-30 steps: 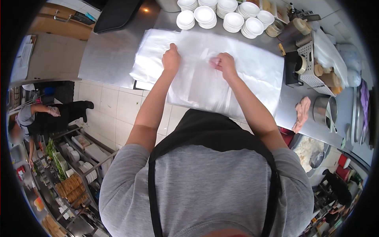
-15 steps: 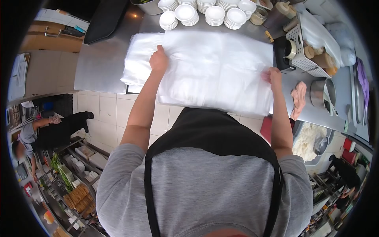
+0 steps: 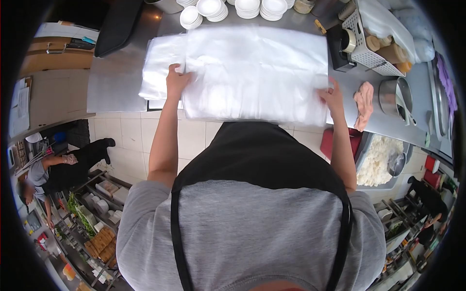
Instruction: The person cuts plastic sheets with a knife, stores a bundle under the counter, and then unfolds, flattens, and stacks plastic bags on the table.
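Observation:
A wide stack of translucent plastic sheets (image 3: 257, 72) lies on the steel counter, its front edge overhanging towards my apron. A second plastic pile (image 3: 162, 53) shows from under it at the left. My left hand (image 3: 177, 81) is at the left edge of the upper sheets, thumb stretched out towards them and fingers apart. At the right edge, my right hand (image 3: 332, 98) has its fingers spread, some of them against the plastic and slightly blurred. Whether the sheets are bags or single layers, I cannot tell.
Stacked white dishes (image 3: 247, 7) line the counter's back. To the right are a white basket (image 3: 361, 48) of containers, a black box (image 3: 340, 51), a crumpled pinkish cloth or glove (image 3: 363, 104) and a steel pot (image 3: 388, 97). Below stands a tub of white food (image 3: 381, 160). Other people work behind.
Both hands have loosened from the plastic and their fingers have spread. My left hand has slid slightly down the sheets' edge. The whole view has shifted a little.

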`<act>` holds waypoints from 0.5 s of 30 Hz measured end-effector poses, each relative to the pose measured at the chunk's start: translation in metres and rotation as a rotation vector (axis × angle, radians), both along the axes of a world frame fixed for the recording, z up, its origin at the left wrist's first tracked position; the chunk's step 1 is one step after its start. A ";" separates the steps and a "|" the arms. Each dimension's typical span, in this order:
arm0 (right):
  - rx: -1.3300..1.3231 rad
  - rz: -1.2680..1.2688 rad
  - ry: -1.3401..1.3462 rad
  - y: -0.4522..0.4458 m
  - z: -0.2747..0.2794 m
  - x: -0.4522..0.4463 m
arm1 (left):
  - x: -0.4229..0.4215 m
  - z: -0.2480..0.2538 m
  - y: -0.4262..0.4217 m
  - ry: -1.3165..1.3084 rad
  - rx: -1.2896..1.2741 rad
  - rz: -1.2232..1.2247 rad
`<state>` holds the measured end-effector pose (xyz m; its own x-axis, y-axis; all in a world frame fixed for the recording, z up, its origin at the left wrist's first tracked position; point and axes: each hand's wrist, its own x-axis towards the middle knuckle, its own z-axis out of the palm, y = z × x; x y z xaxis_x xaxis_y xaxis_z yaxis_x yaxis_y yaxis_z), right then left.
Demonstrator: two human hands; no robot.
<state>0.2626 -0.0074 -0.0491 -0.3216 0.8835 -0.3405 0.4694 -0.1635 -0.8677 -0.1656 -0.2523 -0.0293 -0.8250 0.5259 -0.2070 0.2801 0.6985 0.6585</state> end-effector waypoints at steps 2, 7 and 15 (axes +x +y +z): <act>0.064 0.049 0.068 -0.004 -0.009 0.011 | 0.001 -0.005 -0.013 -0.069 0.034 0.005; 0.579 0.083 -0.287 -0.009 0.009 -0.009 | 0.011 0.003 -0.025 -0.264 0.286 0.034; -0.155 0.397 0.359 -0.068 0.039 -0.181 | 0.079 0.020 0.044 -0.168 0.404 -0.304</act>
<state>0.0811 -0.0753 -0.0105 -0.7391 0.6195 -0.2645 0.2002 -0.1728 -0.9644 -0.0862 -0.2083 -0.0097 -0.5962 0.8010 -0.0547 0.2979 0.2839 0.9114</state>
